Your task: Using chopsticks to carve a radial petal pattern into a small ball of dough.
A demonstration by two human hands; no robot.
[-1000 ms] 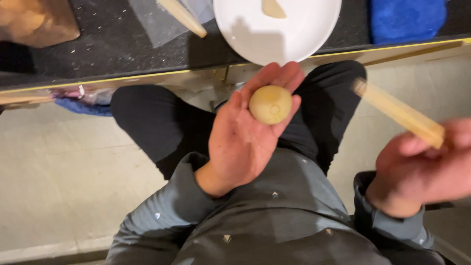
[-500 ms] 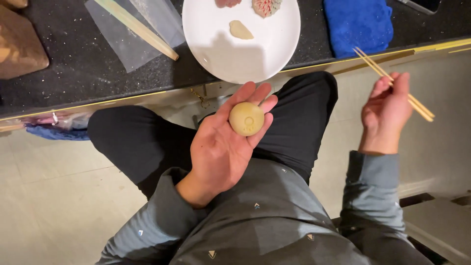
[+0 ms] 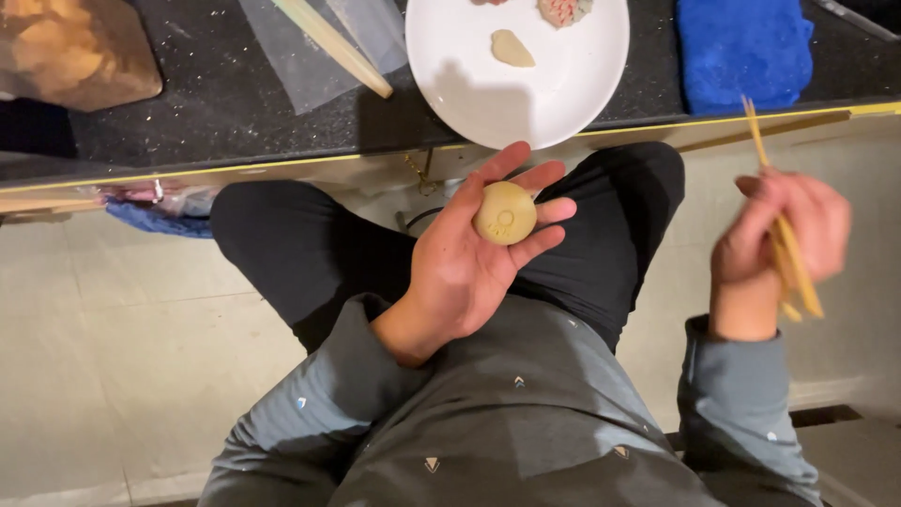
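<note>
Below black counter [image 3: 188,103], left hand [image 3: 469,263] cups dough ball [image 3: 504,213]; right hand [image 3: 779,235] holds chopsticks [image 3: 784,235].

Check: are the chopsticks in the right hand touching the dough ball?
Apart. The head view shows the chopsticks in the right hand off to the side, with open floor between them and the dough ball on the left hand.
</note>
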